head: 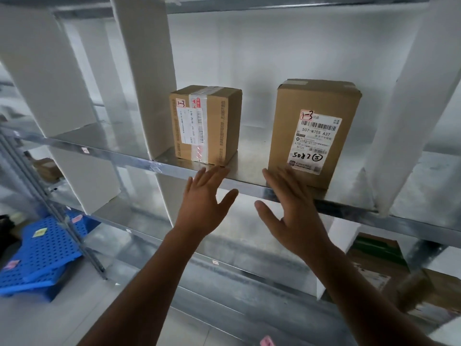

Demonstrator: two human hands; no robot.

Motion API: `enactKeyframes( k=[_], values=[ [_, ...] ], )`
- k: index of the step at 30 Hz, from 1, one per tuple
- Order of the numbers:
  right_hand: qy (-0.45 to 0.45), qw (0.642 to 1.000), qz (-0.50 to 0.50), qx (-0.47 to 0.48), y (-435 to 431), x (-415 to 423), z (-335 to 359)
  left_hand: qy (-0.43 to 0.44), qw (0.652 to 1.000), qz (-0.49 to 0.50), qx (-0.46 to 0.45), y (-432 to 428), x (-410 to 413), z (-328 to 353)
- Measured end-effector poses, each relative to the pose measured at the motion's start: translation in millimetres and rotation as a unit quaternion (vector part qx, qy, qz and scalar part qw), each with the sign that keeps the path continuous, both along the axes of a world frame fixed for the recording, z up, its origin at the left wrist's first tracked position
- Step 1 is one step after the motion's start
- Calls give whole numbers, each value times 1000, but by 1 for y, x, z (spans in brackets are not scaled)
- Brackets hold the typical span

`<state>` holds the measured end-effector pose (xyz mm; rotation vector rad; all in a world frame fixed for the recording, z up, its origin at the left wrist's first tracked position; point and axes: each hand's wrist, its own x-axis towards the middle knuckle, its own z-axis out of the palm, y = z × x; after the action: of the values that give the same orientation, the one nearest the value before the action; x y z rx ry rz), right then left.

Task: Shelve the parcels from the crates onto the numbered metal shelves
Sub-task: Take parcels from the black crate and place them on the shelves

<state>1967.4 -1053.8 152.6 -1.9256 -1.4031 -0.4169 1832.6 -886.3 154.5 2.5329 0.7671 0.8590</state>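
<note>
We hold our left hand [204, 203] spread flat, gripping nothing | squat brown taped cardboard parcel [205, 126] just beyond its fingertips [212, 172] on the grey metal shelf [249, 168] | our right hand [294, 213] likewise spread, fingertips [272, 176] at the lower front of the tall brown white-labelled cardboard parcel [314, 136]

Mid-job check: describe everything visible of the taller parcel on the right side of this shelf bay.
The taller parcel is a plain brown cardboard box standing upright on the metal shelf, near its front edge. Tape shows along its top. A white shipping label on the front reads 507-N705 A37, with a handwritten 1-3 tag at its corner. The right hand reaches its lower left corner with straight fingers.
</note>
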Motion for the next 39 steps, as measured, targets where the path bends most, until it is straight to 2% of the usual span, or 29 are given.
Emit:
enactKeyframes(
  k=[4, 8, 13, 21, 25, 31, 39],
  values=[
    [15, 991, 92, -92, 57, -38, -21, 25, 994, 105, -17, 9, -73, -34],
    [19, 962, 194, -189, 116, -110, -64, 76, 968, 232, -57, 22, -179, -87],
    [15, 908, 297, -295, 173, -228, -126, 116, 899, 395, -147, 19, -320, -157],
    [-42, 819, 438, -367, 265, -440, -186, 99, 787, 560, -239, 13, -512, -215],
    [-63, 781, 490, -382, 308, -548, -198, 101, 748, 605, -253, 24, -610, -214],
    [-54, 750, 558, -352, 369, -680, -184, 93, 716, 653, -229, 58, -729, -188],
    [-38, 729, 621, -286, 494, -799, -169, 64, 677, 706, -198, 168, -833, -173]
  ],
)
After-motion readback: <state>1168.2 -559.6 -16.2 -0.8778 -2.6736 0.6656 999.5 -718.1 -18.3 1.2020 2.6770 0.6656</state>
